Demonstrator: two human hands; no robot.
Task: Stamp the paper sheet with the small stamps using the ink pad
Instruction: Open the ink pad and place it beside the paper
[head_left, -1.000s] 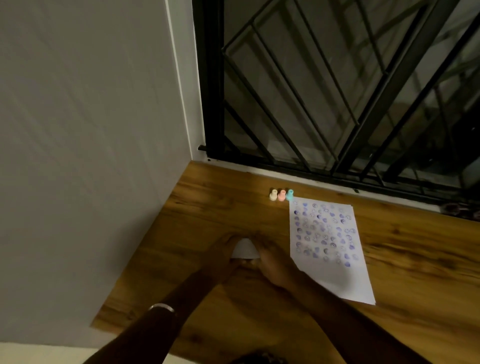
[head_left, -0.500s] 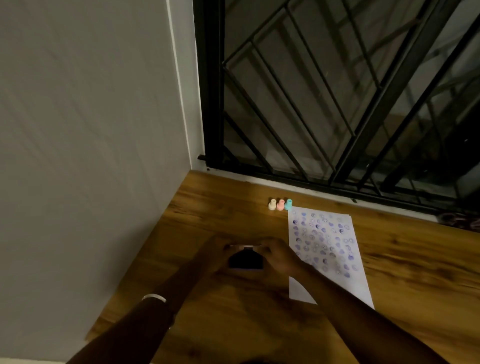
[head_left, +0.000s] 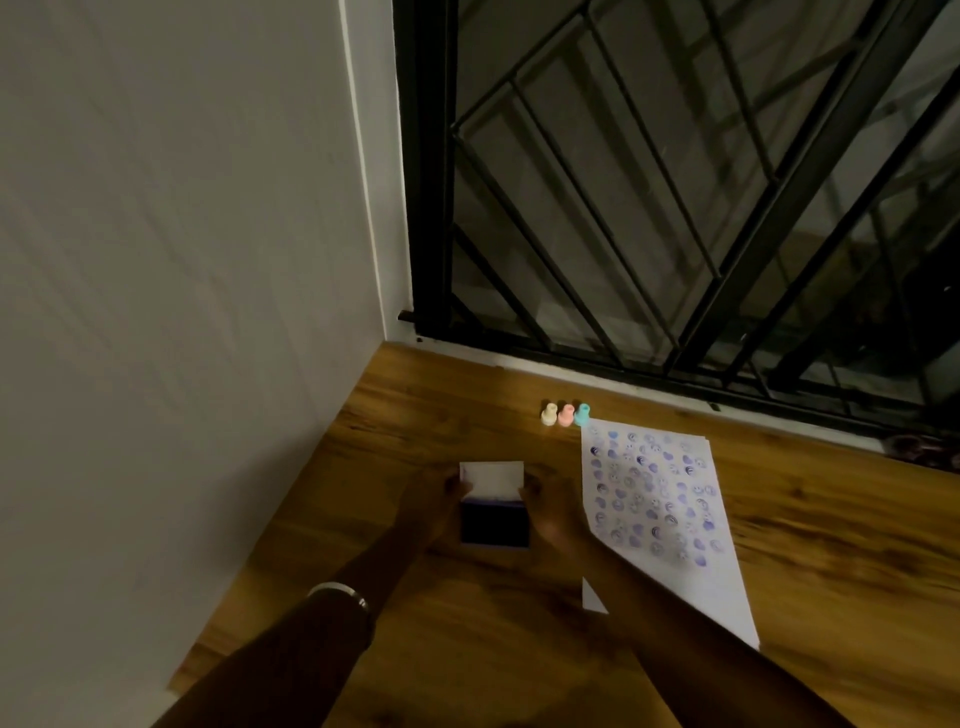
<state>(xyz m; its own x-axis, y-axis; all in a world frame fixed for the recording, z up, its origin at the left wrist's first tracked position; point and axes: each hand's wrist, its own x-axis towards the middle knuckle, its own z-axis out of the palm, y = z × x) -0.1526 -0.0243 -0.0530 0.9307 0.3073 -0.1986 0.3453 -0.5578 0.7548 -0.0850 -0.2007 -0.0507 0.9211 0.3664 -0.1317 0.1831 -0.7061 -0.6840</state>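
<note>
The ink pad (head_left: 494, 525) lies on the wooden table, its white lid (head_left: 493, 478) swung back and the dark purple pad showing. My left hand (head_left: 434, 501) grips its left side, fingers on the lid's edge. My right hand (head_left: 553, 506) holds its right side. The paper sheet (head_left: 670, 519) lies to the right, covered with several purple stamp marks; my right forearm crosses its near left corner. Three small stamps stand in a row beyond the sheet's far left corner: cream (head_left: 548, 414), pink (head_left: 565, 414) and teal (head_left: 582, 413).
A grey wall (head_left: 182, 312) borders the table on the left. A black metal window grille (head_left: 675, 208) runs along the far edge. The wooden table (head_left: 805, 545) stretches right of the sheet. A silver bangle (head_left: 340, 592) circles my left wrist.
Both hands covered the closed white ink pad a second ago. They have since swung the lid back, and the dark pad now lies exposed between them.
</note>
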